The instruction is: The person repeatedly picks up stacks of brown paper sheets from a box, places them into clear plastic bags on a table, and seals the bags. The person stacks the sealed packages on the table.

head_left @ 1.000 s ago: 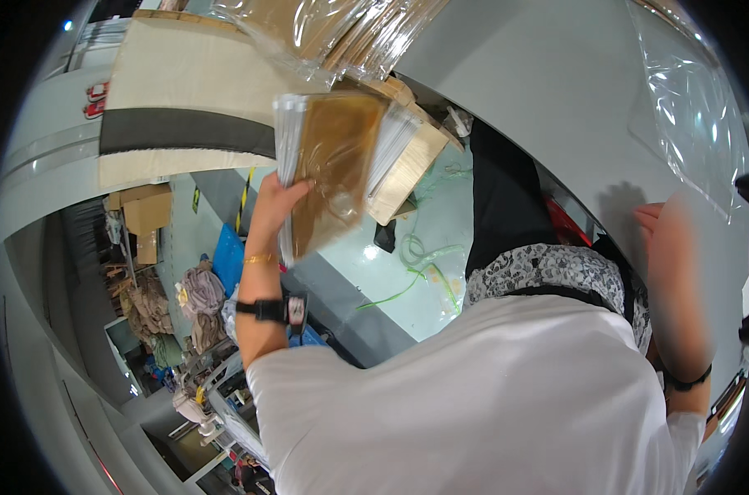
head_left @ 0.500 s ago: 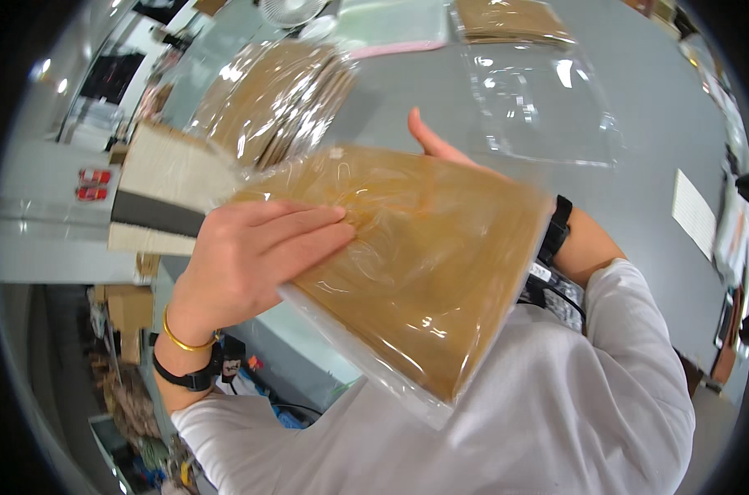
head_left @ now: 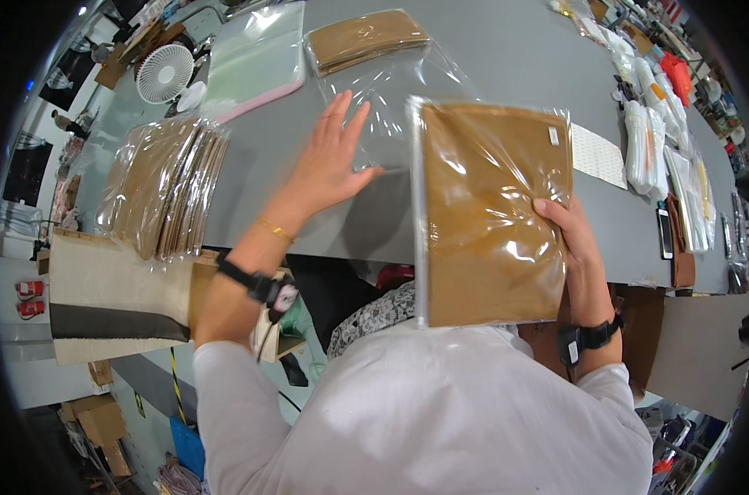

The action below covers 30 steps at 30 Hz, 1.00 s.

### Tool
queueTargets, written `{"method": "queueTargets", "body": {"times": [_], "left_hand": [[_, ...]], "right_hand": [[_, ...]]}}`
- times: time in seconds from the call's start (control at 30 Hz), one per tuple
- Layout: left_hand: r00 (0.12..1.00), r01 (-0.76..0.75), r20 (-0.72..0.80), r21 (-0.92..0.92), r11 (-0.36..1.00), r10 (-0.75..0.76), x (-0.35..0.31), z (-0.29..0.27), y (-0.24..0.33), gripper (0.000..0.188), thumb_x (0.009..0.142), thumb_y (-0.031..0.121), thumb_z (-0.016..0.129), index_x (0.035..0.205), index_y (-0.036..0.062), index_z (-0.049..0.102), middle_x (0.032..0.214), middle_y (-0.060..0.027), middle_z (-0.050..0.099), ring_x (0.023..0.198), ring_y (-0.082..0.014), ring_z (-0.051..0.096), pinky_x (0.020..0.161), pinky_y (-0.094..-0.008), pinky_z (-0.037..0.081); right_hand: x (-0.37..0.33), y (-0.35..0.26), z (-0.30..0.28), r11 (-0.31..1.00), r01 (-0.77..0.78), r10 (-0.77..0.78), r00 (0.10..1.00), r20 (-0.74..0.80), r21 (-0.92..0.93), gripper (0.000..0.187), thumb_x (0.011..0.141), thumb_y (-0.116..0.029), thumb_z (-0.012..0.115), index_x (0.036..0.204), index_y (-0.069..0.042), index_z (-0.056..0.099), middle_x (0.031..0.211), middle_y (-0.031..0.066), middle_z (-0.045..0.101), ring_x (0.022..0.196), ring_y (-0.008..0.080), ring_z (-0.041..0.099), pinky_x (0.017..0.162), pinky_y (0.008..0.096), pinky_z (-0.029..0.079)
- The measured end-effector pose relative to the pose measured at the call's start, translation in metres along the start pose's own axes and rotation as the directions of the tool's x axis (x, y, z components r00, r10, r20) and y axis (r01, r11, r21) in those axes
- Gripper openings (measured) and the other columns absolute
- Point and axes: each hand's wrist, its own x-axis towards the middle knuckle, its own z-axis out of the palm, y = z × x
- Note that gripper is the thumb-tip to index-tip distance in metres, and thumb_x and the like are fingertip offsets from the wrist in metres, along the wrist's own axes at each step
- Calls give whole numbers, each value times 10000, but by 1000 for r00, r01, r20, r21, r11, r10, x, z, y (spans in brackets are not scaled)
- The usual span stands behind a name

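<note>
Support of the bagged brown packet [head_left: 494, 239] had changed: half a second earlier, fingers of the left hand [head_left: 325, 165] lay across it; now the right hand [head_left: 579, 237] alone gripped it, thumb in front, raised above the near edge of the desk [head_left: 515, 62]. Freed, the left hovered over the desk, fingers spread wide, empty.

Grey table [head_left: 506, 54], pale floor [head_left: 154, 436]
</note>
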Motion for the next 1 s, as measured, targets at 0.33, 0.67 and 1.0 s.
{"method": "queueTargets", "body": {"times": [0.33, 0.67, 1.0], "left_hand": [[941, 188, 200, 357, 915, -272, 51, 97, -50, 403, 966, 265, 634, 1347, 134, 642, 1417, -150, 584, 1394, -399, 456, 1156, -513, 364], [985, 157, -105, 259, 953, -134, 6, 88, -43, 312, 984, 225, 637, 1262, 83, 646, 1206, -125, 677, 1277, -378, 544, 1019, -515, 460], [520, 377, 549, -835, -401, -654, -10, 100, -36, 111, 994, 74, 639, 1026, 53, 535, 987, -128, 657, 890, -244, 725, 738, -353, 653]], "right_hand": [[18, 37, -3, 945, -156, 158, 987, 18, 287, 542, 858, -99, 756, 1346, 16, 548, 1101, 133, 705, 938, 203, 719, 813, 334, 609], [91, 88, -4, 896, -118, 206, 965, -164, 429, 389, 939, -138, 702, 1274, 12, 571, 1128, 155, 712, 936, 267, 734, 818, 408, 637], [99, 74, -1, 753, -132, 261, 959, -110, 645, 346, 963, -233, 670, 1229, -16, 625, 1080, 130, 735, 900, 265, 733, 788, 419, 625]]}}
